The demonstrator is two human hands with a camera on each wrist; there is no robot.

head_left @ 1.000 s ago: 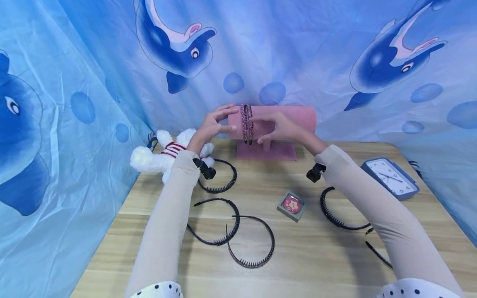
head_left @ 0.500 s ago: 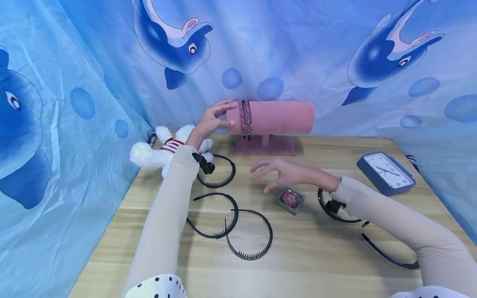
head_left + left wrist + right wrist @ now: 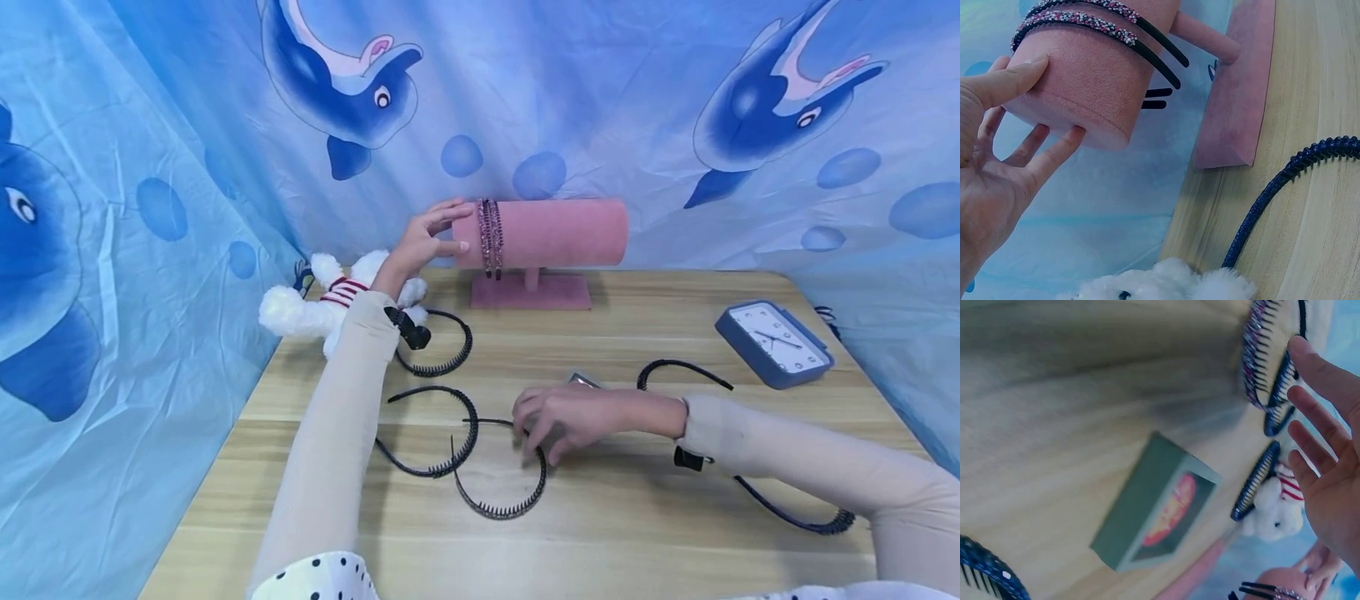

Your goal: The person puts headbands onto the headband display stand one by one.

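Reaching low in the centre of the frame, the right hand [image 3: 577, 421] has loose fingers and holds nothing, over the upper right side of the front headband [image 3: 504, 512]; whether it touches, I cannot tell. Well apart from it, near the upper middle, the left hand [image 3: 420, 242] grips the left end of the pink roll [image 3: 562, 233], which carries 2 glittery headbands [image 3: 497, 237]. I think the main danger is the crossing: the front headband overlaps the dark headband [image 3: 474, 410] at its left, so 1 careless lift could drag both. The green box [image 3: 1147, 500], mostly hidden behind the right hand in the head view, might be knocked by a low movement. If the left hand pulls strongly, the roll could tip on its base [image 3: 558, 293], or the 2 glittery headbands could slip off its end.
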